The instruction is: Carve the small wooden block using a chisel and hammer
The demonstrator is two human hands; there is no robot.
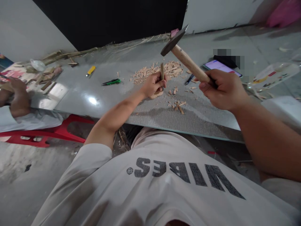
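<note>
In my right hand (222, 89) is a hammer (189, 62), gripped near the end of its wooden handle. The dark metal head is raised above the table, apart from what my left hand holds. My left hand (154, 84) is closed around a slim upright chisel (162, 69), whose top sticks out above the fingers. Beneath that hand lies a small pale piece of wood (156, 94), partly covered by the fingers. Wood shavings (172, 69) are heaped just behind it, and loose chips (180, 107) lie in front and to the right.
A green cutter (111, 82) and a yellow cutter (91, 71) lie left on the grey table (113, 108). Right are a phone (222, 68), a dark pen-like tool (189, 79) and a plastic package (275, 75). At far left, another person's hands (18, 91) are near wood scraps, beside a red chair (68, 128).
</note>
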